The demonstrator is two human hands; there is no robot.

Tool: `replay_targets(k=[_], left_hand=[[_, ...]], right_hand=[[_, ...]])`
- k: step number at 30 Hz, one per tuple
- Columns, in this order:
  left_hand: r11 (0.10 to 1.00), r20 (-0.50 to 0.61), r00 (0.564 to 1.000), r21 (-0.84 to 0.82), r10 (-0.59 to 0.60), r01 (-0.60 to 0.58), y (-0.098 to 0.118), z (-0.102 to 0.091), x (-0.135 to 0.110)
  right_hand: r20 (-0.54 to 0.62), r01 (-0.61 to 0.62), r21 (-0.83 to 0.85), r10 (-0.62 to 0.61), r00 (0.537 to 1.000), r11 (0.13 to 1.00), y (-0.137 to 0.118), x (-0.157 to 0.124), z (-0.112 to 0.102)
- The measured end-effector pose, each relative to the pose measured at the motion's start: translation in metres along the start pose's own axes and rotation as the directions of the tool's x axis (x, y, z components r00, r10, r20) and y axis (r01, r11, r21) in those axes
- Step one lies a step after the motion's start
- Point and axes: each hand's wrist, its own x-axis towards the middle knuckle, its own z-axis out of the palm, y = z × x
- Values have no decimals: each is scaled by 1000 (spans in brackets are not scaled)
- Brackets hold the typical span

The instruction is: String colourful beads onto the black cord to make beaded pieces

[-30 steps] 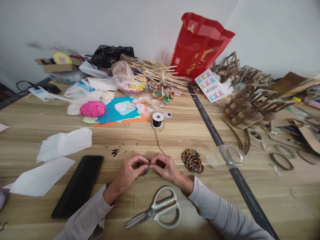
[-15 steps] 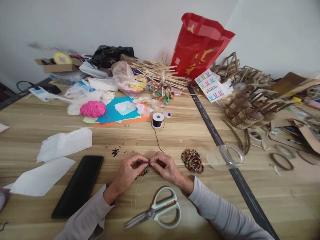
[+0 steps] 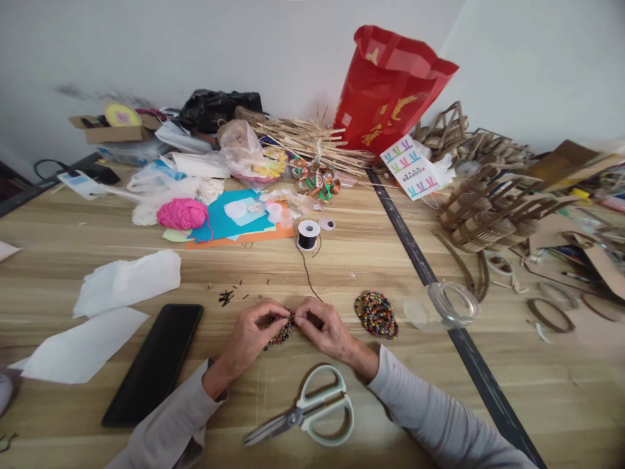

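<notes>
A bead bracelet with dark, multicoloured beads hangs below my left hand, whose thumb and forefinger pinch it at its upper end. My right hand meets it from the other side, thumb and fingertips closed at the same end of the beads. What lies between the right fingertips is too small to make out, perhaps a cord end. To the right of that hand rests a pile of colourful beaded bracelets. Scissors with pale green handles lie in front of my hands, blades pointing left.
Behind my hands stands a spool of black cord, its loose end trailing toward me. Short black cord snippets lie to the left. A black phone, white paper, clear tape rolls and small woven baskets surround the work area.
My hands stay almost in place, with the right fingertips shifted very slightly. The bracelet remains between them, and the other things have not moved.
</notes>
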Motion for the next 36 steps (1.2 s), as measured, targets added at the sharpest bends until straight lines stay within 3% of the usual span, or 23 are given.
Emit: replay_targets(k=[36], left_hand=[[999,-3,999,14,43,-43,5,0,1]], right_hand=[[-1,-14,-12,14,1000,1000,-1,1,0]])
